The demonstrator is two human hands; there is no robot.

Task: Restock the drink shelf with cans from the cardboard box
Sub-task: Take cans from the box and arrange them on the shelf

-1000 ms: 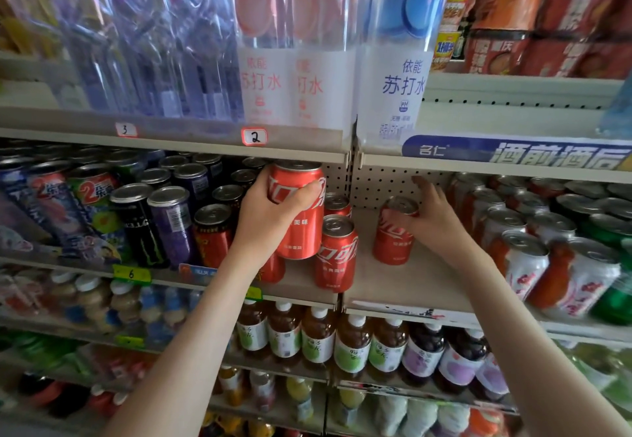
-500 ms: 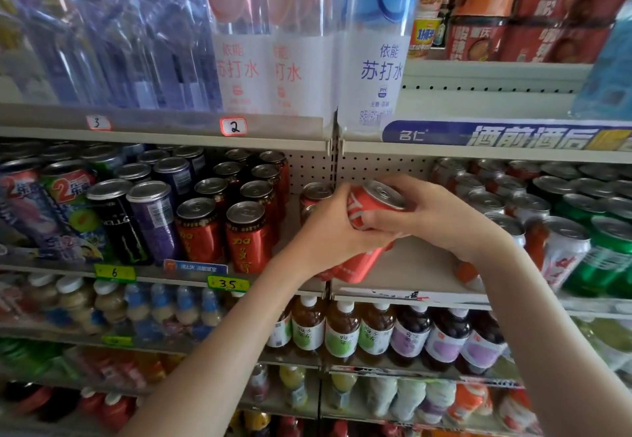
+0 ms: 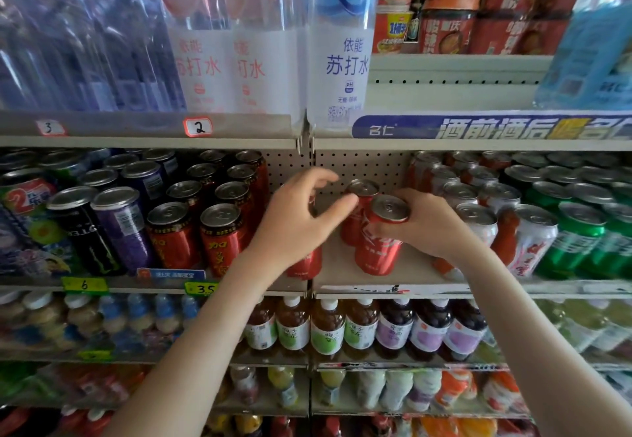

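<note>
Right hand grips can on shelf, left hand slack, empty; gap part-filled, likely more to go.

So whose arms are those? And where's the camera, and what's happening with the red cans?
Those are a person's own arms. The camera sits on their head, so you see what they see: a shop's drink shelf. The right hand grips the front can, which looks set down on the shelf. Just behind it stands the back can. The left hand hangs loose beside them, holding nothing I can see. A third can peeks out under it. Other cans stand on both sides, and bottles fill the shelf below.
</note>
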